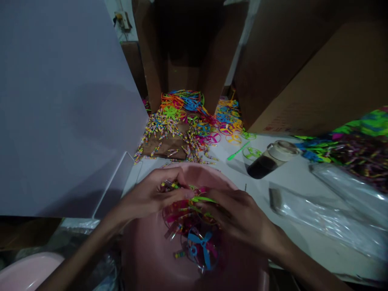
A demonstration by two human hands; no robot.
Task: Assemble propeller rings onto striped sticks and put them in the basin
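Observation:
Both hands meet over a pink plastic basin [145, 250]. My left hand [156, 194] is closed, with small striped pieces in clear wrapping [169, 184] showing in its curled fingers. My right hand [239, 214] is pinched on a green plastic propeller [203, 199], close to the left fingertips. Below the hands, in the basin, lie a pink toy propeller in clear wrapping [176, 212] and a blue propeller [202, 248]. A wrapped striped piece [180, 254] lies beside the blue one. The fingers partly hide what is between them.
Behind the basin lie a heap of wrapped striped pieces [163, 125] and colourful plastic propellers [194, 100] by an open cardboard box [151, 60]. To the right are a jar of dark liquid [269, 159], clear plastic bags [321, 214] and a multicoloured heap [360, 155]. A pale panel [60, 101] stands left.

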